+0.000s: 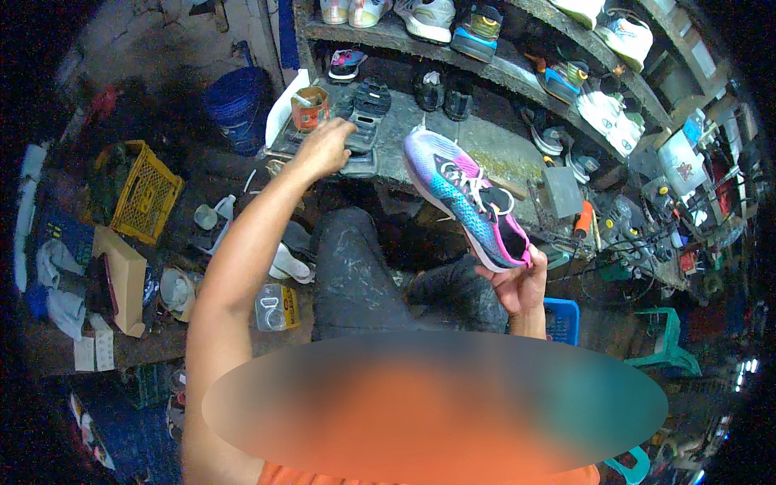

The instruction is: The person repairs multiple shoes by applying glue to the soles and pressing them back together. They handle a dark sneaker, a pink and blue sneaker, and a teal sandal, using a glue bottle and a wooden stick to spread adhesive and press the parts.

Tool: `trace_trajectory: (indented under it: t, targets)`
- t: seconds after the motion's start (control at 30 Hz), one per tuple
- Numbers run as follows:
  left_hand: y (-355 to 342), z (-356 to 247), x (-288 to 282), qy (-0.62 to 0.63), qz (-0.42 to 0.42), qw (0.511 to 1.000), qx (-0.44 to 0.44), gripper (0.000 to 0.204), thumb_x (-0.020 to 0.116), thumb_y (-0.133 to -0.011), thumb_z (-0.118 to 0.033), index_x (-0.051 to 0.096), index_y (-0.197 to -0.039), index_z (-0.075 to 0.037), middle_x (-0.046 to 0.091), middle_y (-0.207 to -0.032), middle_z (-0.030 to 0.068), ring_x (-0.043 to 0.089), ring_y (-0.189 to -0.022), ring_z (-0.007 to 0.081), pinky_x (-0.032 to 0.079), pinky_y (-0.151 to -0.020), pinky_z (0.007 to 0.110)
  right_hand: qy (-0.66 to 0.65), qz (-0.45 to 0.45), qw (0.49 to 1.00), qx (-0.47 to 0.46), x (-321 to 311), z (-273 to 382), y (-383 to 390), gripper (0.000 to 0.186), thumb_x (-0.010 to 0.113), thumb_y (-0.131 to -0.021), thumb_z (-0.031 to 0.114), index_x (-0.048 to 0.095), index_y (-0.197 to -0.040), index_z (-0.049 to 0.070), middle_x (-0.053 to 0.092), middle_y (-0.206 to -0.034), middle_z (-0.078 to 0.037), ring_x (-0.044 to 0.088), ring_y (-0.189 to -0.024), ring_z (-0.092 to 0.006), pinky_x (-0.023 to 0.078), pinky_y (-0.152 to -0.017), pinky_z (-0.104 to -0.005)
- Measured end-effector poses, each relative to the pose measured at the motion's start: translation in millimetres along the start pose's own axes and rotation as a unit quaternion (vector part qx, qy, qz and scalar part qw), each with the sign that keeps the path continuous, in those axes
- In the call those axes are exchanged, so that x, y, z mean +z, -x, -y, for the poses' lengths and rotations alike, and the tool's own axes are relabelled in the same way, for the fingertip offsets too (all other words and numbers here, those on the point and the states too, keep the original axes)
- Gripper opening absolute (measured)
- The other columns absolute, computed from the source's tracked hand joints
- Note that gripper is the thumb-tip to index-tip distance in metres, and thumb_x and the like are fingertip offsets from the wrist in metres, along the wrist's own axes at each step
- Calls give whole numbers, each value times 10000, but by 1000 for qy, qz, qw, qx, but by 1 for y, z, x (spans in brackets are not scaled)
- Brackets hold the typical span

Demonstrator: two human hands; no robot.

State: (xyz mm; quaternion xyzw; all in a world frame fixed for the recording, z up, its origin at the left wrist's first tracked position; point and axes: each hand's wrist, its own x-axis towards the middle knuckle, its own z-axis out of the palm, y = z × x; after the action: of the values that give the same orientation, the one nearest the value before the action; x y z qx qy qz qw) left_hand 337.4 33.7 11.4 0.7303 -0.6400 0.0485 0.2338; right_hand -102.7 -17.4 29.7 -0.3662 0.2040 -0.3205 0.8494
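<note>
Your right hand (521,283) has the blue, purple and pink running shoe (469,202) by the heel, fingers and thumb closed around its back end. The shoe is held up in front of you, between your lap and the desk (493,133). Its long axis runs slantwise: heel low and right in your grip, toe away from you and to the left. The pale midsole edge faces left, toward your other arm.

Your left hand (327,147) is over the desk's left part, beside the orange-red tin (310,113) and the black footwear (370,97). Its fingers are partly curled; you cannot tell from this view whether they hold anything. The toe is the shoe's nearer end to that hand, yet well apart from it.
</note>
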Motion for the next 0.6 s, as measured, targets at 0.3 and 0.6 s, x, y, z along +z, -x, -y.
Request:
trace_trajectory:
  t: [0.3,0.6]
  targets:
    - [33,-49,26,-89,-15,992,93,147,654,-841,-97,718,-971,-72,669,-924,136,650,-947,359,548,-823,487,-19,-19,999,-19,-2,-9,12,755,539,-935,508,449,-1511,29,577,-1415,-269,649,-1190,-429,648,-848,-488]
    - [67,-60,60,301,-249,873,-292,574,793,-893,-354,575,-1282,7,604,-1154,173,634,-986,264,523,-903,409,-39,6,999,-18,89,-59,-55,597,564,-980,479,509,-1462,129,594,-1427,-90,577,-1310,-243,503,-1062,-480]
